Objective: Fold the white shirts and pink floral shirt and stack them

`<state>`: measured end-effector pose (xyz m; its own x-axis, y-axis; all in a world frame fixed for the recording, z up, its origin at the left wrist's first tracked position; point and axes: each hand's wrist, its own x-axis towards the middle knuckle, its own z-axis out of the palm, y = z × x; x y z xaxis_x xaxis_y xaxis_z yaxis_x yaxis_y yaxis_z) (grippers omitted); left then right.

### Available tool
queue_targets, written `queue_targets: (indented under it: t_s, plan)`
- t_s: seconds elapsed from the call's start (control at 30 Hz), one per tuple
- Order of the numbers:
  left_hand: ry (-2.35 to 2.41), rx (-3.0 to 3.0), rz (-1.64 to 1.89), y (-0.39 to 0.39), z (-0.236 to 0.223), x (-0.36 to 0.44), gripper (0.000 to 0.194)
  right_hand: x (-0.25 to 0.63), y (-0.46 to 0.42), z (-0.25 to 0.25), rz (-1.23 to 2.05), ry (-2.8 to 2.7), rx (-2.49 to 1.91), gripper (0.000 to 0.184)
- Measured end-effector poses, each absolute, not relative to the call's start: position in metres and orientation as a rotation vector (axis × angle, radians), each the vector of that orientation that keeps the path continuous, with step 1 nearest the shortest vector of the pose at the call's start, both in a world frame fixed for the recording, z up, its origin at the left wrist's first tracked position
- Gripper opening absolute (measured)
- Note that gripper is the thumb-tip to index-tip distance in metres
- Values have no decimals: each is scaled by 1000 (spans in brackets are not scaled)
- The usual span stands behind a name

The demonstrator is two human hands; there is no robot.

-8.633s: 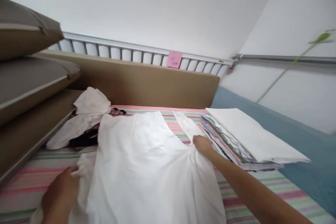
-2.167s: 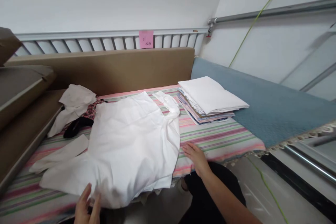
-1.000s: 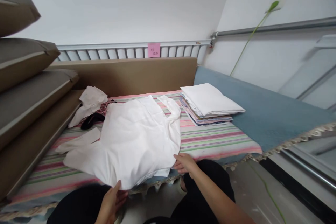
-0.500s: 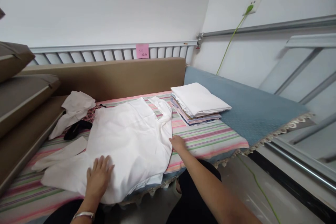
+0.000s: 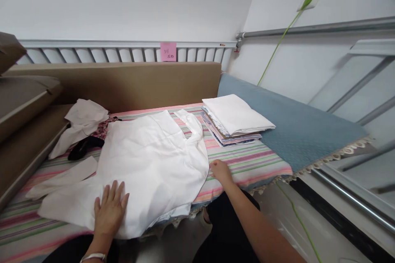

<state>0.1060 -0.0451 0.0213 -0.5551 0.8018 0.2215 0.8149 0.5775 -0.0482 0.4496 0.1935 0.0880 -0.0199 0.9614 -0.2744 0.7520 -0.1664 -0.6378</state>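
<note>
A white shirt lies spread on the striped cloth, its surface a little wrinkled, with one sleeve bent at the upper right. My left hand rests flat on the shirt's lower left part, fingers spread. At the shirt's right edge, my right hand has its fingers closed in a pinch on the fabric; the fingertips are partly hidden. Beyond it sits a stack of folded clothes, topped by a white piece.
Crumpled light clothing and a black item lie at the left beside brown cushions. The striped cloth covers the seat. A blue cover borders the right side; a green cord hangs from the wall socket.
My right hand has moved to the right, and the shirt's right edge has stretched out with it. My left hand stays flat on the shirt. The view has shifted slightly.
</note>
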Motion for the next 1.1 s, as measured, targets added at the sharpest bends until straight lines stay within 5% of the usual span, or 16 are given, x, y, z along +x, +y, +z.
queue_targets:
  t_s: [0.17,0.3,0.53,0.83,1.1]
  plan:
    - [-2569,-1360,-106,-46,19,104,50,389,147,107,465,-2217,-1417,36]
    - [-2569,-1367,-104,-45,20,104,48,338,121,83,439,-2507,-1039,49]
    - [-2590,-1374,-107,-48,25,108,47,369,165,53,192,-2626,-1396,53]
    - [-2497,-1524,-157,-10,50,91,49,320,159,56,147,-2709,-1029,53]
    - [-2600,-1462,-88,17,42,40,52,322,214,43,73,-2670,-1326,51]
